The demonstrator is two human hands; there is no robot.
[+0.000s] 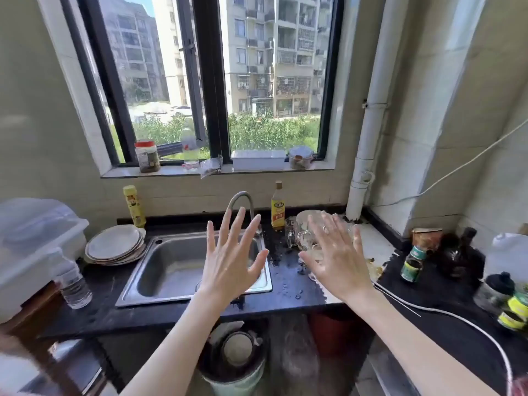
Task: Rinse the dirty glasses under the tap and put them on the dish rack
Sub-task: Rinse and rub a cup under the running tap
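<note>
Both hands are spread wide with straight fingers, holding nothing: the left hand [228, 261] is raised over the sink [171, 270], the right hand [337, 258] just right of it. The glasses [303, 238] stand on the desk [291, 284] right of the sink, partly hidden behind the right hand.

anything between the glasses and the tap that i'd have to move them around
Nothing visible does. The glasses sit on the counter right of the sink; the tap rises behind its basin, with only wet counter between. Both hands hover open.
</note>
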